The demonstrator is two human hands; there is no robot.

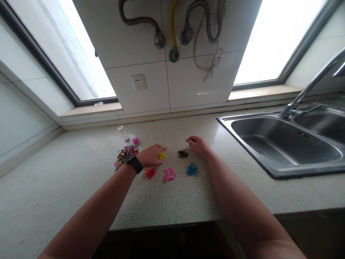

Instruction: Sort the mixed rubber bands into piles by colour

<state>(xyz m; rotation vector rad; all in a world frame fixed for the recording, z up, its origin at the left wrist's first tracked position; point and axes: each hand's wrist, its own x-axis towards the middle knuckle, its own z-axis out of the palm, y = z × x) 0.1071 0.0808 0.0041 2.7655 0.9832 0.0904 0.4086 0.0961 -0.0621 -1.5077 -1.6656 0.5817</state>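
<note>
My left hand [151,155], with a dark watch on its wrist, is over the small pile of yellow rubber bands [162,155]. Its thumb and forefinger are apart on either side of that pile. The fingers of my right hand [198,144] are curled in a pinch just above and right of a pile of black rubber bands [182,154]. What it pinches is too small to make out. Nearer to me lie separate piles of red bands [149,173], pink bands [169,174] and blue bands [192,169]. A larger mixed-colour heap [126,154] sits partly behind my left wrist.
Behind the mixed heap are a clear plastic container [124,134] and a bright pink item [135,140]. The speckled countertop [167,205] runs to a steel sink [272,171] with a faucet [312,84] at right. A tiled wall with pipes and a socket [139,82] rises behind.
</note>
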